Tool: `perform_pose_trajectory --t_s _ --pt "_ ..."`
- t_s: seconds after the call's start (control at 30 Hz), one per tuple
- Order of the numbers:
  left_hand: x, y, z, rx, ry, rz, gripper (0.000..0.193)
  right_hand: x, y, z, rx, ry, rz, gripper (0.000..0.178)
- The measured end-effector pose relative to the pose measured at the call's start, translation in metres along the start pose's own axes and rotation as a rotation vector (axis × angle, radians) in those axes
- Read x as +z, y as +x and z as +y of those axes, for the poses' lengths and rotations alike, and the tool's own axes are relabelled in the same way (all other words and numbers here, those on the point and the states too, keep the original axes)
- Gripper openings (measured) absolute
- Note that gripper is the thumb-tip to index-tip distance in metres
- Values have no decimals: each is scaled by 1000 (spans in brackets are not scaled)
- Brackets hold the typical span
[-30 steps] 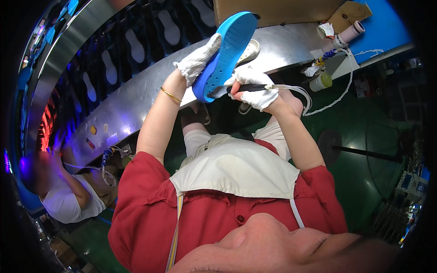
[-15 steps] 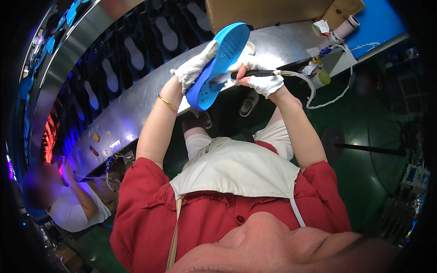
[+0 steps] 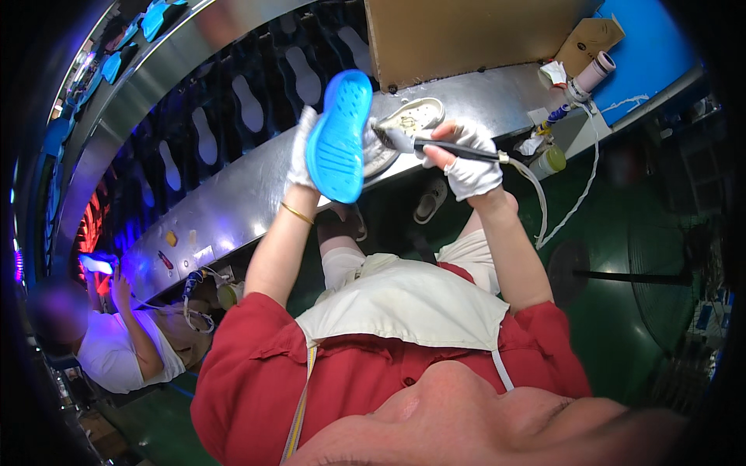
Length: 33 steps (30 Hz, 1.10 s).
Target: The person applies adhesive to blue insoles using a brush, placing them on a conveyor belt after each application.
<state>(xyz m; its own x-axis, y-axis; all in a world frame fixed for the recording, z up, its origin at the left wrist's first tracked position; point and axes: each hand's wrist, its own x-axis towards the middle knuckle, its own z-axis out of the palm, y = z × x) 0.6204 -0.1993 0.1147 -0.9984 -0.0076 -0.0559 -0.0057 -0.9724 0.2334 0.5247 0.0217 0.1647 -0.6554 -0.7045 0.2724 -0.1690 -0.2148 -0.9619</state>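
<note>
In my gloved left hand (image 3: 300, 159) is a bright blue shoe sole (image 3: 339, 140), gripped along its left edge. It stands tilted above the bench edge, its face with small holes and grooves showing. My right hand (image 3: 472, 161), in a white glove with bare fingertips, closes around a black-handled brush (image 3: 458, 149). A pale tube runs from the handle's rear end. The brush's flat head and dark bristles point left, close to the sole's right edge; whether they touch cannot be told. Behind the brush head lies a whitish shoe (image 3: 416, 116) on the bench, partly covered.
The curved metal bench (image 3: 497, 97) carries a cardboard box (image 3: 482, 39). Dark racks with pale soles (image 3: 249, 105) line its far side. A pink cylinder (image 3: 597, 74) and a yellow-green jar (image 3: 552, 161) stand at the right. Another person (image 3: 128, 349) works at the far left.
The sole has been turned end for end in my left hand and moved left. My right hand has drawn the brush back from its face. More of the whitish shoe shows.
</note>
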Motion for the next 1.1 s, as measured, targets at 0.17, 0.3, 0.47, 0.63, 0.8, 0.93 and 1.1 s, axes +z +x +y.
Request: perform_pose_trajectory --t_s 0.17,0.3,0.47,0.63,0.8,0.93,1.1 --pt "-26 -8 -58 62 -41 -153 58 3 1 23 -63 53 155 17" --pt "-8 -12 -87 127 -64 -55 63 17 9 20 -167 -280 57 19" --pt "-39 -5 -89 97 -40 -154 67 35 -16 6 -103 93 -55 21" --pt "-15 -10 -85 112 -58 -110 68 35 -8 8 -159 -187 34 16" --pt "-38 11 -83 302 32 -81 68 39 -24 29 -151 -200 -62 15" --pt "-42 15 -75 299 -44 -45 67 43 -18 30 -225 -278 85 15" --pt "-42 -4 -60 280 -66 -120 70 60 -30 39 -200 -286 -159 20"
